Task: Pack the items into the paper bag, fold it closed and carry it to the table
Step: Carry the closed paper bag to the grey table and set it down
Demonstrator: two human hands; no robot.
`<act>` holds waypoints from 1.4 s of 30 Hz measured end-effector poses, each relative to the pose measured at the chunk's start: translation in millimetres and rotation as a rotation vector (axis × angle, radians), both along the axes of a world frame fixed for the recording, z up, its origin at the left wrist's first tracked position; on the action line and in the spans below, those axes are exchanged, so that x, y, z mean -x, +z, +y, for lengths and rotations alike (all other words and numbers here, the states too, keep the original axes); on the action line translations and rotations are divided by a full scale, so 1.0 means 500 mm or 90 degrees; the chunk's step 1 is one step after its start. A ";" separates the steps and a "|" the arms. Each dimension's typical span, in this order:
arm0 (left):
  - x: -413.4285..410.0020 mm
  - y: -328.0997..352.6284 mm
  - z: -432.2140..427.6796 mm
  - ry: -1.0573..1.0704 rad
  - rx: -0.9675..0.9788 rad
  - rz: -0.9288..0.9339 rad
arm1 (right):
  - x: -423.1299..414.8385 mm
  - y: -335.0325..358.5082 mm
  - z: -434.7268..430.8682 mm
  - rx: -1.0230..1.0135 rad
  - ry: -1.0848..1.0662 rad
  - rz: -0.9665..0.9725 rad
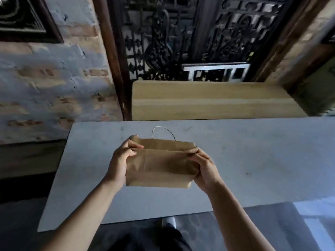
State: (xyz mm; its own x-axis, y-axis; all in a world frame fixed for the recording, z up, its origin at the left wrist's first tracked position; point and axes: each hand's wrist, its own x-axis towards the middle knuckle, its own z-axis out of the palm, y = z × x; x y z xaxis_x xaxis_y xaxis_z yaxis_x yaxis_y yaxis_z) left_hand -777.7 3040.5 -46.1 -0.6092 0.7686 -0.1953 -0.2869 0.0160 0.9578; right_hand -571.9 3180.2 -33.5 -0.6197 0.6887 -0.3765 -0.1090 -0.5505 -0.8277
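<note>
paper bag (159,165) sits above the grey worktop (253,160), left hand (120,161) and right hand (204,166) each pinched shut on an end of its folded top, probably to keep the fold from springing open.

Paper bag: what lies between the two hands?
Only the bag itself, folded over at the top, spans between the left hand and right hand, in the head view.

head cam | 1 view | faces forward-down (wide-angle) | close above grey table (253,160)
</note>
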 end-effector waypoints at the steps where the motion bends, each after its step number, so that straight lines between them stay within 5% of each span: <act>1: 0.003 -0.024 0.014 0.021 0.015 -0.002 | 0.012 -0.026 0.032 0.011 0.017 -0.011; 13: -0.047 -0.179 0.037 0.022 0.182 0.056 | -0.024 -0.194 0.137 -0.020 0.168 -0.088; 15: -0.047 -0.167 0.033 -0.017 0.208 0.175 | -0.027 -0.174 0.133 -0.158 0.212 -0.178; 20: -0.054 -0.121 0.061 -0.084 0.274 0.700 | 0.021 -0.118 0.109 -0.793 0.259 -0.508; 25: -0.065 -0.089 0.094 -0.110 0.282 0.790 | 0.105 -0.090 0.047 -0.904 0.392 -0.507; 32: 0.006 -0.134 0.016 -0.056 0.282 0.595 | -0.004 -0.131 0.148 -0.721 0.288 -0.517; 35: 0.014 -0.154 0.007 -0.019 0.312 0.342 | -0.036 -0.157 0.160 -0.518 0.227 -0.455; 39: 0.022 -0.157 -0.002 -0.035 0.320 -0.214 | -0.053 -0.175 0.155 -0.128 0.212 -0.341; 42: 0.020 -0.151 -0.008 -0.025 0.326 -0.332 | -0.063 -0.169 0.155 0.102 0.233 -0.250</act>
State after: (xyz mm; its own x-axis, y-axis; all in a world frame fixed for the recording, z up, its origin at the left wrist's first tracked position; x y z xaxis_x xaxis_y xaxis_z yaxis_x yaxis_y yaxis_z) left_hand -787.9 3036.7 -121.8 -0.3128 0.5221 -0.7935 -0.6936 0.4451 0.5663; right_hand -540.3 3257.7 -118.0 -0.6004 0.3700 -0.7090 0.4124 -0.6163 -0.6709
